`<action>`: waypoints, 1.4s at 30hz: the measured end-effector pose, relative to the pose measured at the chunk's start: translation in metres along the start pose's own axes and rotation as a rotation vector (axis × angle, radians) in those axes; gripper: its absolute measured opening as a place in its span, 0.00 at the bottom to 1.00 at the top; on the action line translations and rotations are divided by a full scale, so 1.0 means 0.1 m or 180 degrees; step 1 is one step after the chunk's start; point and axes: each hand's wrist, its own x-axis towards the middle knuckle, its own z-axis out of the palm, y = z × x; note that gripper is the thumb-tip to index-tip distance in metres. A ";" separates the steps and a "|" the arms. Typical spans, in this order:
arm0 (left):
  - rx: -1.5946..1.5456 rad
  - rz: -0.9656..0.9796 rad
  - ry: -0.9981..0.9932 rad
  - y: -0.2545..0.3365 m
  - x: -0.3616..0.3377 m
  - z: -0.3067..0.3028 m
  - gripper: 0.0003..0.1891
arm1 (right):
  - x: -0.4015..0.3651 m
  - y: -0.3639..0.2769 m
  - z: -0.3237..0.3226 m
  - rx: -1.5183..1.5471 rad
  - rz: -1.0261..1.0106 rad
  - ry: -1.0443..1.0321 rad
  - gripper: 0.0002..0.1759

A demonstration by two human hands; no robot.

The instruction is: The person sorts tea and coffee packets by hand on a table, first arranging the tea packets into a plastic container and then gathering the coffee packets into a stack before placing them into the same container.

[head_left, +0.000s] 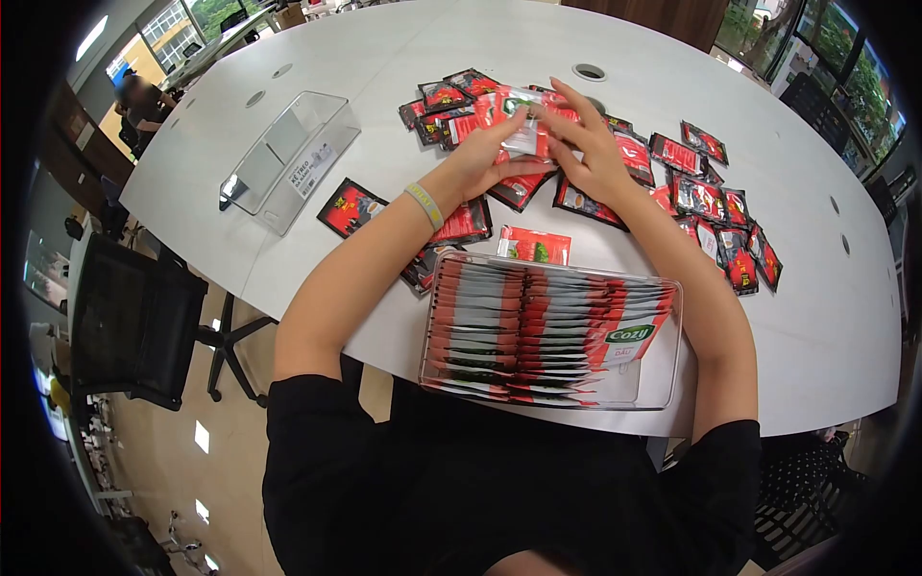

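Both of my hands are out over the middle of the table, around a few red-and-white tea sachets (pixel 524 142). My left hand (pixel 482 154), with a yellowish band on its wrist, grips them from the left, its thumb on top. My right hand (pixel 594 144) holds their right side, fingers bent and partly overlapping. Close to my body stands a clear plastic bin (pixel 678 346) packed with upright Cozy sachets in two rows. One loose red sachet (pixel 534 246) with a green print lies just beyond the bin.
Black-and-red sachets (pixel 699 199) are scattered right of my hands, with more (pixel 351 205) on the left. A second clear bin (pixel 288 163) with a white label sits at the left. A black office chair (pixel 134 322) stands beside the table. Another person (pixel 142 104) is far back left.
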 end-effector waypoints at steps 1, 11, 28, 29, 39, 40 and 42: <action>-0.0095 0.0243 0.0077 0.01 0.00 0.01 0.21 | 0.01 0.01 -0.01 -0.0009 -0.0005 -0.0006 0.23; -0.0222 0.1085 0.1304 0.38 -0.02 -0.68 0.14 | 0.05 0.00 -0.15 -0.2250 0.1535 -0.1375 0.35; 0.0916 0.1314 0.1453 0.31 0.05 -0.73 0.14 | -0.09 0.30 -0.06 -0.2128 0.0723 -0.0726 0.37; 0.2463 0.1027 0.1463 0.36 -0.03 -0.66 0.17 | -0.08 0.26 -0.08 -0.1738 0.0280 -0.0689 0.39; 0.5662 0.1125 0.0958 0.22 -0.04 -0.78 0.24 | -0.05 0.12 -0.01 -0.2100 0.1214 -0.1434 0.45; 0.5804 0.1140 0.1095 0.22 -0.05 -0.81 0.23 | -0.04 0.10 -0.02 -0.2120 0.1336 -0.1330 0.48; 0.5750 0.1229 0.1228 0.23 -0.06 -0.88 0.22 | 0.01 0.05 -0.05 -0.2342 0.1473 -0.1435 0.50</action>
